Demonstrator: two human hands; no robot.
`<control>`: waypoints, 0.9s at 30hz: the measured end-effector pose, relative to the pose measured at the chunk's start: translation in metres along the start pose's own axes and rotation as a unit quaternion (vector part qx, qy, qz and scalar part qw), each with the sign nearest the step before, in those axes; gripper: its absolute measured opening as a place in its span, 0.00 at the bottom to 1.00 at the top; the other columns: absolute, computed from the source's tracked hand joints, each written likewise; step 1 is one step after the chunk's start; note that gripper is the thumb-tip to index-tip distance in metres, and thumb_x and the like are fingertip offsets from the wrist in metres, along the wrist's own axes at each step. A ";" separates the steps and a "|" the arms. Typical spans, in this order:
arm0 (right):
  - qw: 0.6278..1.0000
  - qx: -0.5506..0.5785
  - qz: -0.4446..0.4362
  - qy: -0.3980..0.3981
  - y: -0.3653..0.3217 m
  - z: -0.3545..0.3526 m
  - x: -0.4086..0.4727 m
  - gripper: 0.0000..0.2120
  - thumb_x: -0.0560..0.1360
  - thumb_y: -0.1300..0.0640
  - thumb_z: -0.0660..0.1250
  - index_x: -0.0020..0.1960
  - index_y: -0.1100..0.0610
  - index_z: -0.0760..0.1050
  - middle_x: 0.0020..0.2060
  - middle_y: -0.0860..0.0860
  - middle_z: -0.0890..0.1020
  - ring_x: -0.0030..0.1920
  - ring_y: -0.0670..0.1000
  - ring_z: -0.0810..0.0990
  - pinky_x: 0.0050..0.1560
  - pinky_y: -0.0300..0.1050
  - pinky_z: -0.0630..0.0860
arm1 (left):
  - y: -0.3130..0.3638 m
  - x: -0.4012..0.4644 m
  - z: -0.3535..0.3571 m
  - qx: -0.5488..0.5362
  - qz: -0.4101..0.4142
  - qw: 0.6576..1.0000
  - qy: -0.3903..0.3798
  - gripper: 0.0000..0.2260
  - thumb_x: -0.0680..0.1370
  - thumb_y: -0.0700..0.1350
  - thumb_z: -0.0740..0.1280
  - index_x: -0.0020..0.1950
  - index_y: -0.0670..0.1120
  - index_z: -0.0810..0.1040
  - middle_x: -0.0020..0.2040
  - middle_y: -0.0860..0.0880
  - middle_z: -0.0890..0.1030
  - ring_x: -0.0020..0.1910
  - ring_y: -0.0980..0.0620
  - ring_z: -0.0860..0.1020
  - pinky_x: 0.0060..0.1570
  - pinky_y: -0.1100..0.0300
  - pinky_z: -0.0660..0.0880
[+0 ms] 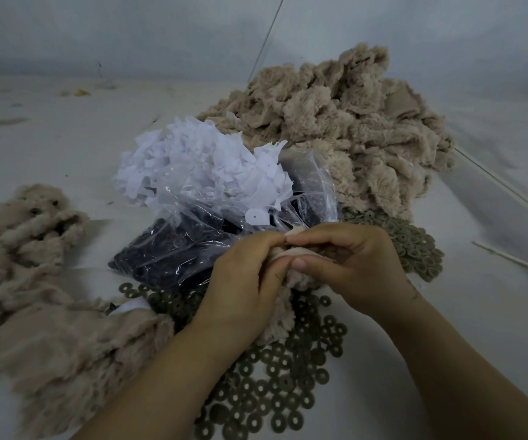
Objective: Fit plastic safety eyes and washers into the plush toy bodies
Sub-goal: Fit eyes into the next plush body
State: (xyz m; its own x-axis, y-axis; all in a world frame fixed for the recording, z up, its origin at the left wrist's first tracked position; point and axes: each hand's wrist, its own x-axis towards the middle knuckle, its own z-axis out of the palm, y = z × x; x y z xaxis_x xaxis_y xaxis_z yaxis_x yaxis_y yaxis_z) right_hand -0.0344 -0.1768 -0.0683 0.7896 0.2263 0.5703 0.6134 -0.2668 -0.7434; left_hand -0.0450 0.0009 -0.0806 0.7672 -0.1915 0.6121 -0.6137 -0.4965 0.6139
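A beige plush body hangs between my two hands over the middle of the table. My left hand grips its left side with curled fingers. My right hand pinches the fabric's top edge, thumb against it. Olive-grey washers lie scattered under and in front of my hands, and more washers lie to the right. Just behind my left hand, a clear plastic bag holds black safety eyes. No eye or washer is visible in my fingers.
A large pile of beige plush bodies sits at the back right, another heap at the left. White paper scraps top the bag. Thin wooden sticks lie on the right of the white table.
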 end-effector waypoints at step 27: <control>0.992 0.088 0.087 0.006 -0.009 0.000 0.002 0.10 0.67 0.60 0.75 0.47 0.59 0.85 0.41 0.54 0.88 0.42 0.52 0.87 0.45 0.42 0.83 | 0.005 0.000 -0.004 0.109 0.104 0.989 -0.007 0.14 0.79 0.45 0.61 0.47 0.37 0.82 0.40 0.45 0.83 0.36 0.46 0.80 0.37 0.54 0.77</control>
State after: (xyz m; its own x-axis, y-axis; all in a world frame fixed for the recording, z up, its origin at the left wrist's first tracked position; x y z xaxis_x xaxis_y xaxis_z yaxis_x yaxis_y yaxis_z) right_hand -0.0388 -0.1741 -0.0602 0.8840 0.1795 0.4317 0.4564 -0.1318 -0.8799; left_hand -0.0485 0.0015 -0.0754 0.6324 -0.3200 0.7054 -0.7048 -0.6156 0.3526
